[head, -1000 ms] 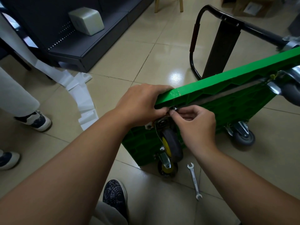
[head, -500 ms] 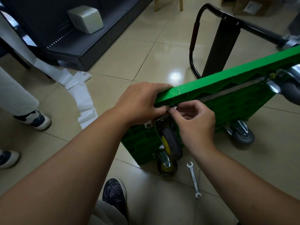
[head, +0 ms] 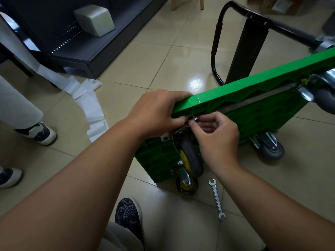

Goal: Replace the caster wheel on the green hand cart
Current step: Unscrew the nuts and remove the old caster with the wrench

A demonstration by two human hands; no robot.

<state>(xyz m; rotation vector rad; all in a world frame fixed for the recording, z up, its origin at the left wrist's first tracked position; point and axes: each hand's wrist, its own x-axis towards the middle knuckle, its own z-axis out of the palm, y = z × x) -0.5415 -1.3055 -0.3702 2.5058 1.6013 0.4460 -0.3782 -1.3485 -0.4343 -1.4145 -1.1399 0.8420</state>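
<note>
Cart [head: 253,98] tipped on its edge on the floor [head: 145,51]; caster wheel [head: 192,158] sits at the near corner, bracket against the underside; looks mid-fastening, can't tell if threading on or off. Right hand [head: 217,136] fingers [head: 192,124] pinch a small nut [head: 195,118] just above the wheel; left hand [head: 155,113] grips the cart edge right beside it; wrench [head: 216,198] lies on the floor, apart from both hands, so final tightening likely left.

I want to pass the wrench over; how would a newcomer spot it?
Find the green cart tipped on its edge on the tiled floor. Just right of its lowest yellow-hubbed caster lies the wrench. It is the only loose, slim silver tool, open-ended at both tips.
</note>
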